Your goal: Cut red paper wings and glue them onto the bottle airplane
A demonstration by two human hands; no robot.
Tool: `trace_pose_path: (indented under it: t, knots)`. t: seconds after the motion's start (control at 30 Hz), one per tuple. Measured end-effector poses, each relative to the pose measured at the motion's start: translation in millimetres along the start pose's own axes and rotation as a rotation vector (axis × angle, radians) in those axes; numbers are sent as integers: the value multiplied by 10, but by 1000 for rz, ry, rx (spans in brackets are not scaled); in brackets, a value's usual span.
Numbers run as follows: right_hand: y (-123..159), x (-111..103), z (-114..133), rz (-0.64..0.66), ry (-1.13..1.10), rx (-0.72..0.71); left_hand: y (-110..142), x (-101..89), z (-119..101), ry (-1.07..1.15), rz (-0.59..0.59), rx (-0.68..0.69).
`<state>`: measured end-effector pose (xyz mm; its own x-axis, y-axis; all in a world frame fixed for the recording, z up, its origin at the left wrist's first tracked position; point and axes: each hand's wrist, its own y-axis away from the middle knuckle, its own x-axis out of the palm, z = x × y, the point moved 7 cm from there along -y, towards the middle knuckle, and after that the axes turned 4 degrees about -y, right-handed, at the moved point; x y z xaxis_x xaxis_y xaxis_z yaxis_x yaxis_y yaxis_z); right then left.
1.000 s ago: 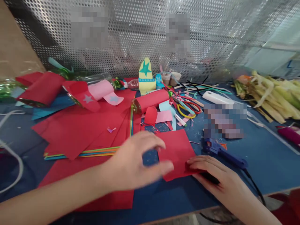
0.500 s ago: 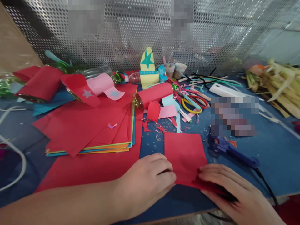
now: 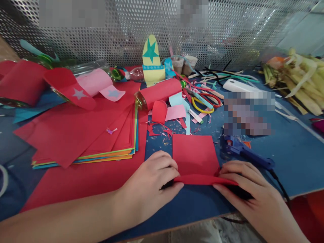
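One blue table (image 3: 291,168) stands against a gray wall (image 3: 121,40) full of little holes. Near the table's front edge is one red paper square (image 3: 194,153), its near side bent up. Two hands pinch that bent side, the left hand (image 3: 154,179) at one end and the right hand (image 3: 260,194) at the other. One blue glue gun (image 3: 249,153) lies beyond the right hand. One paper stack (image 3: 83,131) sits to the left. Farther back are one red-wrapped bottle (image 3: 160,91) and two small cups (image 3: 178,64).
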<state>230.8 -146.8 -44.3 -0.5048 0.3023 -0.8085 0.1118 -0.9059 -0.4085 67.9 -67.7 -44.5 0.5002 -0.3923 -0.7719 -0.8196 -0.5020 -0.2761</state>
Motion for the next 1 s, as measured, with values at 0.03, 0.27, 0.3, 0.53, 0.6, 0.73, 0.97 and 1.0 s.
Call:
trace_pose_path:
  t: [0.03,0.27,0.3,0.53,0.6,0.73,0.97,1.0]
  knots:
    - [6,2,-22,-6,15,16,-3,-8,23,-6,-11,-33]
    - [23,72,-107,-16,108,120,-39,-10,106,-28,-57,-151]
    - [25,81,-106,-20,115,126,-45,-5,108,-34,-58,-152]
    - [68,100,-125,-16,123,129,-59,8,110,-43,-50,-153]
    - [75,108,-134,2,127,121,-55,13,108,-43,-43,-158]
    - [66,113,-135,7,120,139,-28,-15,121,-95,-76,-177]
    - [65,83,-113,-74,16,207,97,99,-275,-428,26,413]
    - [64,81,-108,-78,6,201,106,122,-307,-453,52,448]
